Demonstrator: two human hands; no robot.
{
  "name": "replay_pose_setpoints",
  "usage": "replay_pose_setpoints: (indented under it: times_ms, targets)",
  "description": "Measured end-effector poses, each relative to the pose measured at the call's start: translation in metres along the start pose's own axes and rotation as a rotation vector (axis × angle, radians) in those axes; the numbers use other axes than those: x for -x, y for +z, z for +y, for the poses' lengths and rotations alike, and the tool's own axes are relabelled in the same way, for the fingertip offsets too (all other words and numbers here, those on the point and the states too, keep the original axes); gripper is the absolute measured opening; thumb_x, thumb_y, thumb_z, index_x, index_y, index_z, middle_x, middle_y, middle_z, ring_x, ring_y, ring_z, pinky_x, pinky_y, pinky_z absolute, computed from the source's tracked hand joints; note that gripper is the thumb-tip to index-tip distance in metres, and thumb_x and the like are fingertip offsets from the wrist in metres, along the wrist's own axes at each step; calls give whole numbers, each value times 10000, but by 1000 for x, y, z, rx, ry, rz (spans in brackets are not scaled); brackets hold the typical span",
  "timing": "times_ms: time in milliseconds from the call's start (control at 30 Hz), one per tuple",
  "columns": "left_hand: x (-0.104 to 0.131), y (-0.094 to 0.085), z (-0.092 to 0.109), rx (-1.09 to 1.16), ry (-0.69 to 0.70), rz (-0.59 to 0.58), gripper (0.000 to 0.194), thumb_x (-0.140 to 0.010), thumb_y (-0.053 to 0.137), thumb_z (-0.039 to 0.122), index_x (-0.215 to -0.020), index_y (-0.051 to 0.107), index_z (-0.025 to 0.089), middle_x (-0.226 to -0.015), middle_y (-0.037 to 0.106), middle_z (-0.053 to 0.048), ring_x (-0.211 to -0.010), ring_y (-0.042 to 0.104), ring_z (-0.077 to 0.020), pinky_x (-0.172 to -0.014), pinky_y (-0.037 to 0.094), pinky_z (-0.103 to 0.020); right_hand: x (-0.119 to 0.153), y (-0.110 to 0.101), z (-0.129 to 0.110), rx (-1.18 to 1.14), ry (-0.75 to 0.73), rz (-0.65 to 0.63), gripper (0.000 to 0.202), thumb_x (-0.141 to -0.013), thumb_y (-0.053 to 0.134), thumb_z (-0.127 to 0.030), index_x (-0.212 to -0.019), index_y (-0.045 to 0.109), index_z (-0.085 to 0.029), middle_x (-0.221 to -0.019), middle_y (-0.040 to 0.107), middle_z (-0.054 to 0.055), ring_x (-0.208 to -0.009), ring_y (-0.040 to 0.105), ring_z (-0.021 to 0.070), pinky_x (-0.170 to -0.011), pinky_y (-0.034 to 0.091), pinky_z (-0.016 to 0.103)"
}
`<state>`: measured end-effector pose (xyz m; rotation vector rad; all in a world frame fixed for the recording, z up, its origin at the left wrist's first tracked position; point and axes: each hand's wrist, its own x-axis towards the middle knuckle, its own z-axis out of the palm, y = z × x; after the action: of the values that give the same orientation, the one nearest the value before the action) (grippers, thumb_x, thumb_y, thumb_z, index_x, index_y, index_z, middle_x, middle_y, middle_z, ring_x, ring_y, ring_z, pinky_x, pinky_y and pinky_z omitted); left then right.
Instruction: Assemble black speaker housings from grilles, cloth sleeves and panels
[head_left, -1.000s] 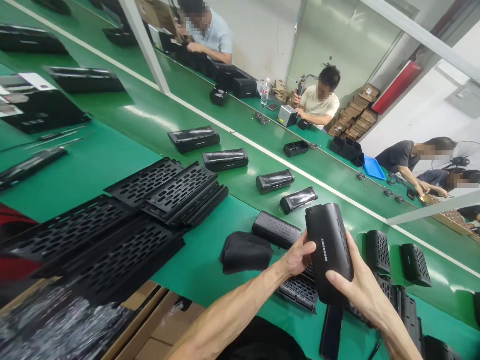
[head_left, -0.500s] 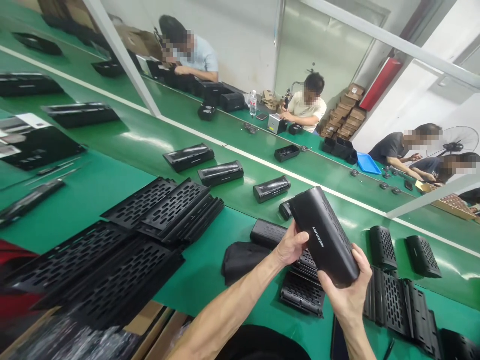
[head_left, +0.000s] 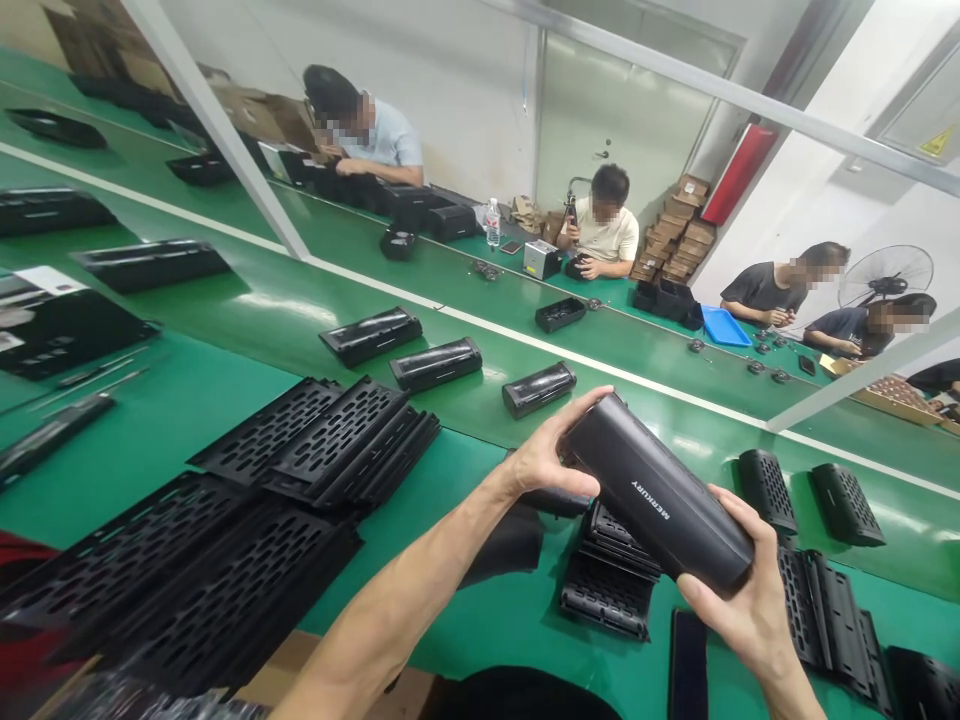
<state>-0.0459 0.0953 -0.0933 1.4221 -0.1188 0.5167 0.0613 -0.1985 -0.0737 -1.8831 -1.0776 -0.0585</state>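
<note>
A black speaker housing [head_left: 660, 495] marked MERKURY is held tilted above the green bench, its lettered face toward me. My left hand [head_left: 551, 455] grips its upper left end, thumb on the near side and fingers along the top edge. Around the lower right end wraps my right hand [head_left: 750, 590], thumb in front, fingers over the far side. Below the housing lie stacked black slotted panels [head_left: 606, 595]. Partly hidden behind my left forearm is a dark bundle [head_left: 510, 545].
Slotted panels [head_left: 300, 570] are piled at left; more stand at right [head_left: 832, 615]. Several housings [head_left: 538, 388] sit on the green belt [head_left: 480, 335]. A dark flat object [head_left: 688, 665] lies near me. Slanted white posts [head_left: 225, 130] cross the view. Several people work opposite.
The housing has turned to lie more level, its lettering now more toward me. My left hand has shifted left and up to the end; my right hand has moved right and slightly down.
</note>
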Motion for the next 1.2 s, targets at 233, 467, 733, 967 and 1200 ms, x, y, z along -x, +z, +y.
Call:
replay_pose_setpoints:
  times_ms: [233, 467, 733, 967, 1200]
  targets:
    - [5, -4, -1, -118, -72, -121, 1120, -619, 914, 504, -1563, 360, 268, -1543, 462, -135, -1312, 527, -394, -1140, 401, -529, 1, -15, 11, -117, 233, -182, 825, -759, 796, -604, -1435, 448, -285, -1445, 550, 149, -1220, 625, 368, -964, 551, 489]
    - [3, 6, 3, -73, -72, -8, 1037, -631, 860, 626, -1496, 426, 255, -1371, 554, -99, -1138, 578, -330, -1012, 468, -452, 3, -5, 16, -182, 268, -107, 841, -763, 794, -622, -1448, 431, -295, -1510, 505, 137, -1294, 577, 366, -994, 542, 460]
    - [5, -1, 8, -34, -153, -154, 1089, -673, 835, 610, -1557, 307, 254, -1412, 532, -133, -1197, 572, -355, -1035, 462, -490, -3, -17, 34, -273, 312, -212, 891, -739, 790, -670, -1454, 414, -293, -1504, 520, 140, -1305, 577, 373, -1033, 524, 461]
    - [3, -1, 9, -127, -54, -93, 1043, -610, 857, 610, -1505, 449, 266, -1446, 531, -119, -1203, 560, -372, -1049, 448, -485, 5, -5, 30, -169, 242, -40, 961, -723, 822, -662, -1495, 399, -275, -1584, 453, 155, -1420, 458, 417, -1115, 428, 551]
    - [7, 4, 10, -137, -1, -76, 1026, -587, 864, 639, -1461, 488, 257, -1416, 535, -120, -1265, 512, -406, -1115, 392, -532, 4, -7, 18, -206, 258, -31, 818, -738, 839, -591, -1400, 473, -277, -1532, 519, 143, -1361, 533, 397, -1067, 471, 502]
